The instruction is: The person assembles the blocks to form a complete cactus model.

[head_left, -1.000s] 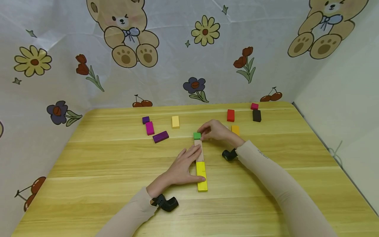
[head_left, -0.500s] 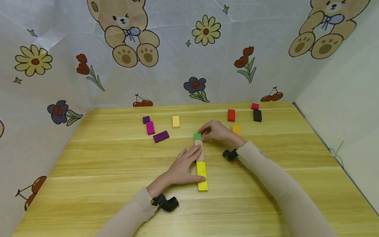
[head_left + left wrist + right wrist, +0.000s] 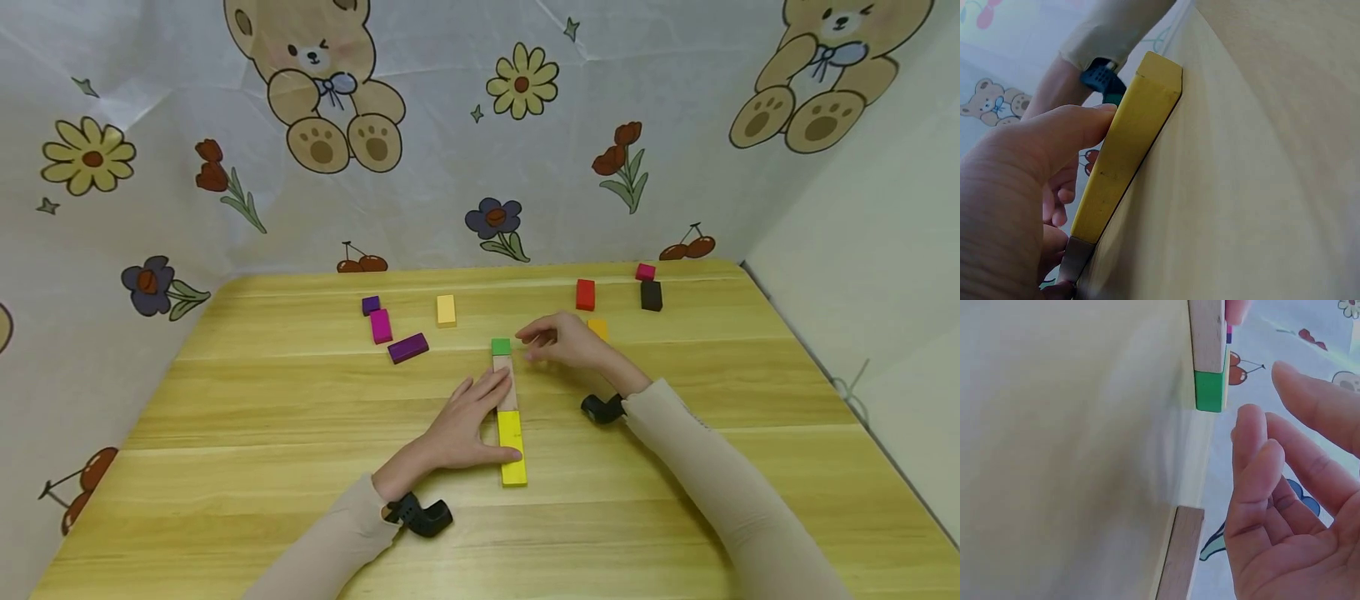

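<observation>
In the head view a straight row of wooden blocks runs away from me: a long yellow block (image 3: 512, 431), a plain wood block (image 3: 509, 398) and a small green block (image 3: 501, 347) at the far end. My left hand (image 3: 459, 427) rests along the row with fingers outstretched. Its thumb touches the yellow block and its fingertips lie on the plain block. To the right of the green block is my right hand (image 3: 564, 340), apart from it. The right wrist view shows that hand (image 3: 1297, 512) with loosely bent fingers and nothing in them.
Farther back on the table (image 3: 300, 400) lie purple (image 3: 408, 347), magenta (image 3: 381, 326), dark violet (image 3: 371, 305) and pale yellow (image 3: 446, 310) blocks. Red (image 3: 585, 294), black (image 3: 651, 295), crimson (image 3: 645, 272) and partly hidden orange (image 3: 597, 328) blocks lie at right. Another plain block (image 3: 1182, 553) shows in the right wrist view.
My right hand has let go of the green block and drawn back to the right, its fingers parting. The left hand and the row stay in place.
</observation>
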### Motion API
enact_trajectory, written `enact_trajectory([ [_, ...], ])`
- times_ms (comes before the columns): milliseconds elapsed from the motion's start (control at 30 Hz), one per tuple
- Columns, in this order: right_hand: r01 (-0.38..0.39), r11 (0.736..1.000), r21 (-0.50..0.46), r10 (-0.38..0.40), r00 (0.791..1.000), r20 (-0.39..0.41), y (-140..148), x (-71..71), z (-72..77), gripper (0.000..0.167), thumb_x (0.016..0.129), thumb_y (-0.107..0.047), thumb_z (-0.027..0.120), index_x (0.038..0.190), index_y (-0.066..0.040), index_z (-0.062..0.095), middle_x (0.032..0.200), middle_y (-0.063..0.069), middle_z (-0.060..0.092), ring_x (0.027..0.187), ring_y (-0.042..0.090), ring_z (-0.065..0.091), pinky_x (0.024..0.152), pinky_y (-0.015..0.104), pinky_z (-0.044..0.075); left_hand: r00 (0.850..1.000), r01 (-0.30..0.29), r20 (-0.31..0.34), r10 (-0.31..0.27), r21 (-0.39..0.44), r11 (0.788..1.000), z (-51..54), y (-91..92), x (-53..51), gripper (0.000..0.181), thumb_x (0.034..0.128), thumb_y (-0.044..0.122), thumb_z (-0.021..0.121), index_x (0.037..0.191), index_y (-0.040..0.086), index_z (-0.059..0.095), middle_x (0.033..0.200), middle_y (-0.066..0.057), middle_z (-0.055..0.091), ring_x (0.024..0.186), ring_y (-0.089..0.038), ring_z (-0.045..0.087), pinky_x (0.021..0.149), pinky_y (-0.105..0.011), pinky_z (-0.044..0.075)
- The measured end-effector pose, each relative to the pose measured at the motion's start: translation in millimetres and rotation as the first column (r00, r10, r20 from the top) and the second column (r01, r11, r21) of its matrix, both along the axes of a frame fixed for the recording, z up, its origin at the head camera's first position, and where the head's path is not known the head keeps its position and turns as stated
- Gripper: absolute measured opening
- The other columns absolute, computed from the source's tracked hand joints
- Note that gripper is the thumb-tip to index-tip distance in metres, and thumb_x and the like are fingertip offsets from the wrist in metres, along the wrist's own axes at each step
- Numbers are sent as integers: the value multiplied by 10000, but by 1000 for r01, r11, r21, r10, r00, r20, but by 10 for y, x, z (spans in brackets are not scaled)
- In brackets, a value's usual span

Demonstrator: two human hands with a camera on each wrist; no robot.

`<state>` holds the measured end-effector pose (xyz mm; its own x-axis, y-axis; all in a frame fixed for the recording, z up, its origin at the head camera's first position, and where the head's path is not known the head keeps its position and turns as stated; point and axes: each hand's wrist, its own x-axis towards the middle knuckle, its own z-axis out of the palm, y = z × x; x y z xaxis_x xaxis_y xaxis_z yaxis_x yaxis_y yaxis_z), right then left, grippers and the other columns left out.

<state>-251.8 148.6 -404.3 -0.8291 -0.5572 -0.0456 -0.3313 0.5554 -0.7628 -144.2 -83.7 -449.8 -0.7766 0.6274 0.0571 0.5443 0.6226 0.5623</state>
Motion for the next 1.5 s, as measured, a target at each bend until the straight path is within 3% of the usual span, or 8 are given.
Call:
enact_trajectory([
  [333, 146, 978, -146, -146, 989, 8, 423, 253, -90, 364, 846, -115, 764, 1172, 28, 685, 1070, 206, 700, 837, 158, 635, 693, 197, 511, 1000, -5, 11, 5, 5, 1000, 4, -12, 7, 1034, 793, 544, 723, 1551, 46, 225, 1651, -44, 151, 1528, -256, 108, 1223, -527, 72],
  [600, 299, 928, -222, -307, 952, 1, 690, 231, -31, 388, 865, -113, 746, 1213, 33, 654, 1154, 244, 633, 830, 66, 610, 676, 188, 495, 1000, -9, 13, 9, 6, 1000, 13, -18, 0, 1041, 795, 533, 726, 1554, 47, 205, 1652, -50, 141, 1528, -253, 101, 1225, -524, 64],
  [733, 337, 919, -207, -345, 938, -7, 706, 184, -16, 398, 868, -123, 744, 1224, 21, 641, 1176, 224, 621, 850, 91, 597, 667, 186, 483, 1000, -8, 13, 8, 8, 1000, 17, -25, 2, 1040, 794, 530, 728, 1552, 43, 208, 1652, -48, 139, 1528, -253, 98, 1224, -526, 62],
  [900, 348, 927, -139, -355, 935, -27, 678, 68, -36, 417, 872, -117, 739, 1249, 17, 622, 1188, 215, 627, 932, 217, 599, 635, 170, 463, 1000, -4, 11, 4, 6, 1000, 12, -24, 11, 1043, 791, 535, 727, 1553, 47, 209, 1653, -41, 135, 1529, -251, 94, 1224, -525, 63],
  [1000, 338, 938, -81, -343, 938, -59, 656, -30, -57, 409, 869, -95, 738, 1246, 17, 626, 1181, 211, 641, 969, 280, 593, 688, 183, 473, 1000, -3, 16, 3, 8, 1000, 4, -19, 16, 1043, 791, 538, 726, 1555, 52, 208, 1654, -36, 132, 1530, -247, 89, 1224, -526, 63],
  [1167, 296, 955, -20, -297, 949, -106, 639, -172, -84, 402, 858, -61, 739, 1235, 34, 636, 1190, 219, 653, 1004, 325, 602, 885, 389, 505, 1000, -9, 14, 9, 7, 1000, -7, -10, 21, 1044, 790, 541, 726, 1555, 52, 210, 1654, -32, 137, 1531, -237, 89, 1225, -521, 65],
  [1267, 283, 959, -6, -283, 955, -84, 639, -234, -98, 406, 853, -56, 742, 1234, 36, 638, 1200, 219, 656, 1020, 333, 603, 928, 463, 488, 1000, -10, 7, 10, 4, 1000, -12, -6, 17, 1042, 789, 536, 731, 1554, 49, 217, 1653, -33, 143, 1530, -236, 91, 1226, -519, 68],
  [1500, 287, 957, 40, -286, 958, -21, 655, -338, -153, 413, 853, -83, 748, 1241, 12, 643, 1190, 198, 661, 1042, 320, 590, 908, 378, 492, 1000, -10, 12, 10, -5, 1000, -13, 2, 5, 1042, 788, 542, 729, 1556, 62, 211, 1655, -18, 132, 1532, -212, 72, 1231, -498, 53],
])
